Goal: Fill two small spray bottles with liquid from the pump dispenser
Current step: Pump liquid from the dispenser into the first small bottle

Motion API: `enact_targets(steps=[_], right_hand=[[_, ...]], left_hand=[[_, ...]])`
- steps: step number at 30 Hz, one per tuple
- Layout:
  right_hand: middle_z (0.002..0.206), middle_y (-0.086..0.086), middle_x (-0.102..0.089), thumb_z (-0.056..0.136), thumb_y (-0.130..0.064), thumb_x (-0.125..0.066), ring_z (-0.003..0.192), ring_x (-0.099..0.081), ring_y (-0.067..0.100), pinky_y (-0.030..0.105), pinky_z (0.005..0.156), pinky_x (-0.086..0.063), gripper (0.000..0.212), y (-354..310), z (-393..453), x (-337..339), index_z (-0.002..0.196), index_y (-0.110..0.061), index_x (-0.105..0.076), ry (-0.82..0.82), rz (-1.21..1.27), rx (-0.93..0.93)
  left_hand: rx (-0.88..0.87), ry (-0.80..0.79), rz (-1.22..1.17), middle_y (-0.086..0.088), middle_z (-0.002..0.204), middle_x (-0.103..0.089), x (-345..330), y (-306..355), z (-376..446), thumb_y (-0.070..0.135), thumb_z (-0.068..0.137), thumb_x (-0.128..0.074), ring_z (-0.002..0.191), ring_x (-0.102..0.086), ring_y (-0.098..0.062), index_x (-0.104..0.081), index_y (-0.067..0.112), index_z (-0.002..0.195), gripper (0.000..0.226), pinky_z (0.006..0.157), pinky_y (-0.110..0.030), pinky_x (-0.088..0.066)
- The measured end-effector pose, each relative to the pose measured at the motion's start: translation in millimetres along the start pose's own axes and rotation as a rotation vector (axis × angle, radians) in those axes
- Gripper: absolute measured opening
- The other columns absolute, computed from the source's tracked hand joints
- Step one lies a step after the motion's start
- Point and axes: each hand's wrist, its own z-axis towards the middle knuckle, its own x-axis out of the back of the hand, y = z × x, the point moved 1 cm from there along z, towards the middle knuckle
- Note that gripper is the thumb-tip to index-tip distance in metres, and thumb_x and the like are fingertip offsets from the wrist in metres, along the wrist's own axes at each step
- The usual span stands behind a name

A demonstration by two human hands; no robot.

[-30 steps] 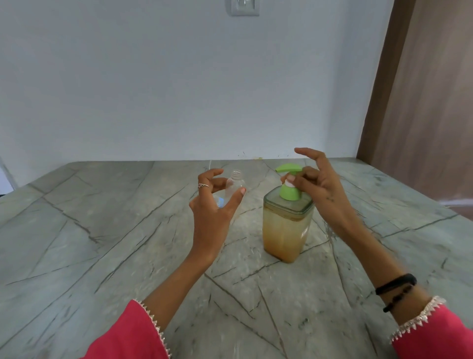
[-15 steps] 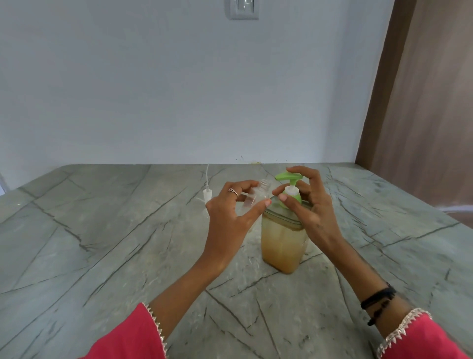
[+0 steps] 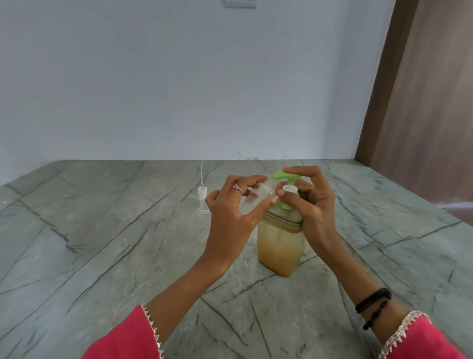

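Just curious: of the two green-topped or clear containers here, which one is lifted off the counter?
The small clear bottle, tilted in the left hand; the amber-filled pump dispenser stands on the counter.

grey stone counter (image 3: 89, 230), dark veins crossing it, runs back to a plain pale wall (image 3: 179, 89). bottom edge of a switch plate (image 3: 239, 3) shows at top of wall, cut off by the frame. brown wood-grain panel (image 3: 430, 102) stands at right, meeting the counter's far corner. light soft, even, no hard shadows.
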Motion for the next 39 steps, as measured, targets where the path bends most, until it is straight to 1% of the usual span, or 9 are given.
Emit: enact_targets(steps=[4, 7, 10, 13, 23, 26, 31, 36, 39], right_hand=[[0.069, 0.005, -0.071, 0.071, -0.001, -0.067, 0.063, -0.066, 0.021, 0.028, 0.057, -0.052, 0.022, -2.8, 3.5, -0.4, 0.085, -0.018, -0.062, 0.023, 0.062, -0.061], [0.065, 0.001, -0.070, 0.068, 0.001, -0.065, 0.059, -0.065, 0.014, 0.021, 0.053, -0.049, 0.018, -3.2, 7.0, 0.0, 0.075, -0.012, -0.056, 0.016, 0.066, -0.089], [0.066, 0.000, -0.070, 0.068, 0.000, -0.065, 0.060, -0.066, 0.014, 0.021, 0.053, -0.050, 0.018, -4.2, 7.1, 0.3, 0.075, -0.013, -0.056, 0.013, 0.058, -0.074], [0.073, 0.002, -0.072, 0.073, 0.000, -0.064, 0.067, -0.068, 0.015, 0.024, 0.061, -0.053, 0.022, -3.6, 3.3, 0.0, 0.088, -0.015, -0.059, -0.019, 0.057, -0.046], [0.093, 0.006, -0.071, 0.081, -0.033, -0.064, 0.085, -0.069, 0.024, 0.044, 0.073, -0.056, 0.033, -2.2, -1.2, 6.8, 0.111, -0.038, -0.053, -0.148, -0.132, 0.000], [0.095, -0.001, -0.071, 0.078, -0.038, -0.067, 0.087, -0.070, 0.020, 0.038, 0.075, -0.057, 0.037, -5.8, -1.1, 6.8, 0.111, -0.047, -0.051, -0.191, -0.174, 0.005], [0.092, 0.009, -0.071, 0.078, -0.029, -0.068, 0.082, -0.070, 0.025, 0.042, 0.074, -0.058, 0.035, -6.2, -0.9, 5.5, 0.109, -0.040, -0.056, -0.165, -0.111, -0.009], [0.080, 0.004, -0.071, 0.076, -0.011, -0.070, 0.074, -0.069, 0.016, 0.025, 0.065, -0.054, 0.034, -5.4, 1.6, 2.6, 0.105, -0.025, -0.058, -0.114, -0.025, -0.055], [0.074, 0.002, -0.071, 0.073, -0.002, -0.066, 0.069, -0.068, 0.015, 0.023, 0.062, -0.053, 0.032, -4.8, 3.1, 1.2, 0.098, -0.021, -0.060, -0.077, 0.019, -0.082]], left_hand=[[-0.028, -0.033, 0.062, 0.009, 0.096, -0.060, 0.0, -0.6, 3.4, 0.048, 0.075, -0.063, 0.085, -0.059, -0.001, -0.056, 0.038, 0.107, 0.034, 0.084, -0.054, -0.046], [-0.056, -0.044, 0.102, 0.008, 0.096, -0.061, 0.2, -4.5, 1.4, 0.046, 0.075, -0.064, 0.084, -0.058, -0.002, -0.058, 0.037, 0.105, 0.032, 0.083, -0.054, -0.043], [-0.057, -0.036, 0.103, 0.007, 0.096, -0.061, 0.6, -5.6, 0.6, 0.045, 0.076, -0.064, 0.084, -0.057, -0.001, -0.059, 0.037, 0.104, 0.030, 0.083, -0.055, -0.043], [-0.039, -0.027, 0.098, 0.009, 0.097, -0.061, 0.2, -4.8, 2.1, 0.047, 0.076, -0.063, 0.085, -0.058, -0.001, -0.058, 0.038, 0.106, 0.032, 0.085, -0.054, -0.044], [-0.024, -0.018, 0.083, 0.007, 0.096, -0.061, -0.6, -2.7, 3.3, 0.051, 0.075, -0.062, 0.086, -0.060, -0.004, -0.053, 0.039, 0.110, 0.039, 0.083, -0.054, -0.046], [-0.022, -0.018, 0.074, 0.006, 0.097, -0.062, -0.6, -3.8, 3.0, 0.052, 0.074, -0.062, 0.086, -0.061, -0.004, -0.053, 0.039, 0.110, 0.039, 0.083, -0.055, -0.046], [-0.032, -0.014, 0.093, 0.008, 0.097, -0.061, -0.9, -3.9, 3.4, 0.056, 0.074, -0.060, 0.087, -0.058, 0.000, -0.052, 0.039, 0.111, 0.042, 0.083, -0.054, -0.047], [-0.025, -0.008, 0.075, 0.010, 0.097, -0.061, -0.3, -4.5, 1.0, 0.052, 0.075, -0.061, 0.086, -0.057, 0.003, -0.053, 0.038, 0.111, 0.039, 0.082, -0.054, -0.047], [-0.024, -0.006, 0.082, 0.010, 0.096, -0.060, -0.5, -4.3, 0.0, 0.051, 0.075, -0.061, 0.086, -0.056, 0.005, -0.053, 0.038, 0.111, 0.038, 0.082, -0.054, -0.047]])
